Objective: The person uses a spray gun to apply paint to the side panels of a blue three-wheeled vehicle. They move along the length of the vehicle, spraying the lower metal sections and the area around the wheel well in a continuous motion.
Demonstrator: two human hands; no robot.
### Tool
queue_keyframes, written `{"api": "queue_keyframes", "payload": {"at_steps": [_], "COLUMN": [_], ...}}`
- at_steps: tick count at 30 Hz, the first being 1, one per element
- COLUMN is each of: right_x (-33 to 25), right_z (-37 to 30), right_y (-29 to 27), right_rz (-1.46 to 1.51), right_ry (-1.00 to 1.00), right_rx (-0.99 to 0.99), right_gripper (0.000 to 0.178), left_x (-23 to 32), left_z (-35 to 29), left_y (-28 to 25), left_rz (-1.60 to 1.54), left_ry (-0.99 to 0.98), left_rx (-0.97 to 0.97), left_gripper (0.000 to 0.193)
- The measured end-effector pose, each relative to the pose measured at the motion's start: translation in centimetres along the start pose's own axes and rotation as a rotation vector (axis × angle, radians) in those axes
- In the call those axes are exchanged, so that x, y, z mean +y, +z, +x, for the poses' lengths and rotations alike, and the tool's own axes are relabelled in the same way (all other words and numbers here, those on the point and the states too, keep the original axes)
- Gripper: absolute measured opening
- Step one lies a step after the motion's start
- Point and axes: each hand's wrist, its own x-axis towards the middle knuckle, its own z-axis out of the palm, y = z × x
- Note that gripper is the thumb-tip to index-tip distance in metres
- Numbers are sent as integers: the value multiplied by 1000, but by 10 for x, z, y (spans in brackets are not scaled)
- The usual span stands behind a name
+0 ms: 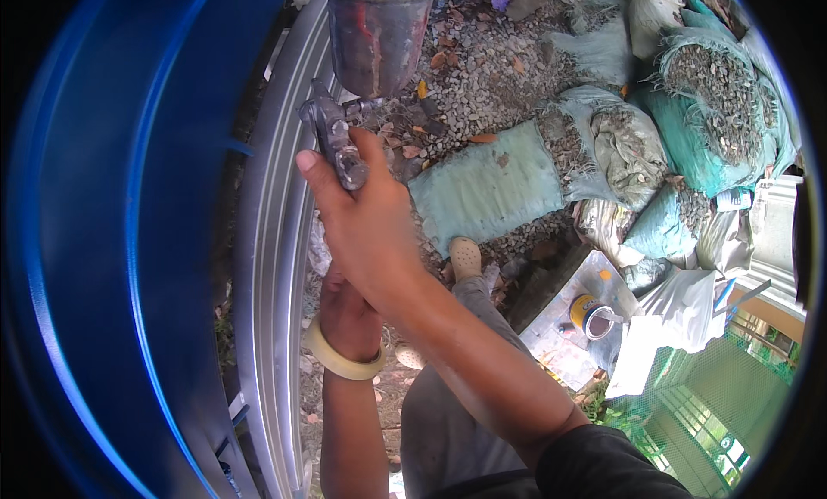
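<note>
A metal paint spray gun [334,133] is gripped in my right hand [379,223], whose thumb and a finger show around its body. Its dirty, paint-stained cup [379,47] sits beyond the hand at the top of the view. My left hand [349,318] is just below the right one and partly covered by it; its fingers are hidden, so what they hold cannot be made out. Around my left wrist hangs a roll of cream tape [340,361]. Close to the gun, on its left, runs a long ribbed grey metal panel [271,284].
A glossy blue ribbed panel [95,241] fills the left side. Gravel and dry leaves cover the ground, with a flat pale-green sack [491,185] on it. Gravel-filled sacks [715,111] are piled at right. An opened paint can [587,314] stands on a paint-spotted board [560,340].
</note>
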Motion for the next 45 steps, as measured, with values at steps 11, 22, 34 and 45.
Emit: {"api": "queue_keyframes", "payload": {"at_steps": [11,22,34,45], "right_x": [-3,-23,-3,11], "right_z": [13,102,3,-164], "right_y": [16,23,28,30], "right_rz": [-54,-185,-119,-42], "right_ry": [-16,-277,-120,50], "right_rx": [-34,188,41,-74], "right_gripper": [51,44,49,49], "left_x": [1,-53,-153,-241], "left_z": [-3,-50,-204,-363], "left_y": [-17,-49,-106,-217], "left_rz": [-66,401,400,710], "left_ry": [-30,-90,-425,-470], "left_rx": [97,406,383,85], "left_gripper": [47,60,57,53]}}
